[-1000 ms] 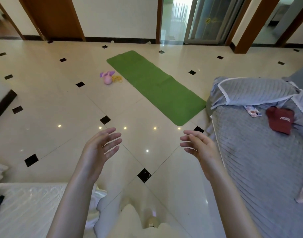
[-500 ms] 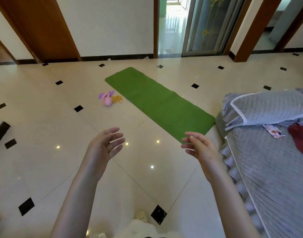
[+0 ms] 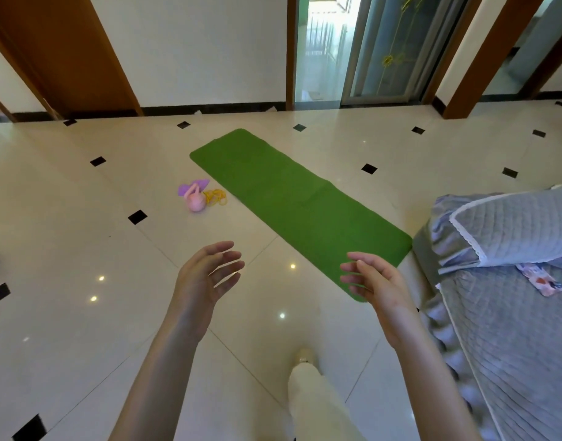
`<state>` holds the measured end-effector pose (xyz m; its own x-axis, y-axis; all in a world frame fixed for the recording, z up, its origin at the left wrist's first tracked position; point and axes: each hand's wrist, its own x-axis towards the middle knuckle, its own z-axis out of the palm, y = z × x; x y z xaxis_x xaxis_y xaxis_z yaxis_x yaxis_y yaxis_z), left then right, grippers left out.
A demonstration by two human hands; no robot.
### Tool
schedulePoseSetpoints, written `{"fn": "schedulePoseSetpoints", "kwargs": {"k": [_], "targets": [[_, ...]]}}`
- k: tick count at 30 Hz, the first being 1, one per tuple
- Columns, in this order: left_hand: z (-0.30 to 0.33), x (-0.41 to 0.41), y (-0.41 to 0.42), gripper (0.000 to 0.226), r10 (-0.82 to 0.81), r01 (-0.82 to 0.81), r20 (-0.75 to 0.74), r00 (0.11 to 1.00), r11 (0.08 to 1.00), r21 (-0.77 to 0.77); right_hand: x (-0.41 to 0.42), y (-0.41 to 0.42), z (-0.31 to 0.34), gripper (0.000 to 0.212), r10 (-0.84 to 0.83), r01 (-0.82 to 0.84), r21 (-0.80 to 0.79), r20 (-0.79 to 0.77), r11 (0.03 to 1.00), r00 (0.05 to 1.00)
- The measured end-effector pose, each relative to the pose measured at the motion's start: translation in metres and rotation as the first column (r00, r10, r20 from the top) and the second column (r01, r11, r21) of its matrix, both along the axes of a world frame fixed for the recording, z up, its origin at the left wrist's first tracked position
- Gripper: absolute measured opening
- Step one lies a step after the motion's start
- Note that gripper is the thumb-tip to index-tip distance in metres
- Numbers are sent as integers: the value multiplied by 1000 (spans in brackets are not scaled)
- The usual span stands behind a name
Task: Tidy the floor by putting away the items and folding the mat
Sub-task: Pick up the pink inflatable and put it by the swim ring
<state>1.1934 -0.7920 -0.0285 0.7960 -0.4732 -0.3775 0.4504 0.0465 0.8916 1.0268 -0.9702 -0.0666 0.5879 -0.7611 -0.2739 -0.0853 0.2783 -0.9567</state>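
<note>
The mat (image 3: 300, 211) lies flat on the floor (image 3: 82, 249), running diagonally from far left to near right. Its near right corner lies just beside the bed (image 3: 512, 329), which occupies the right side. To the left of the mat, near its far end, sit a small kettlebell (image 3: 195, 202), a flat item (image 3: 193, 187) behind it and a coiled rope (image 3: 216, 197) between kettlebell and mat. A pillow (image 3: 512, 230) rests on the bed's far end, with a packet (image 3: 542, 279) in front of it. The left hand (image 3: 206, 278) and right hand (image 3: 378, 281) are raised above the floor, nearer than the mat. A door (image 3: 66, 55) stands at far left, a sliding door (image 3: 391, 49) behind the mat.
</note>
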Motion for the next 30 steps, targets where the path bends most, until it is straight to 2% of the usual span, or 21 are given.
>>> {"fn": "schedulePoseSetpoints", "kwargs": {"k": [15, 22, 30], "targets": [[-4, 110, -184, 25, -12, 12, -1, 1000, 1000, -15, 111, -187, 24, 23, -3, 3, -70, -8, 998, 1000], [-8, 158, -228, 24, -43, 42, -10, 999, 999, -12, 157, -227, 22, 22, -10, 7, -69, -40, 998, 999], [-9, 265, -237, 21, -85, 84, 24, 996, 996, 12, 239, -238, 11, 22, -62, 60, -41, -52, 997, 997]]}}
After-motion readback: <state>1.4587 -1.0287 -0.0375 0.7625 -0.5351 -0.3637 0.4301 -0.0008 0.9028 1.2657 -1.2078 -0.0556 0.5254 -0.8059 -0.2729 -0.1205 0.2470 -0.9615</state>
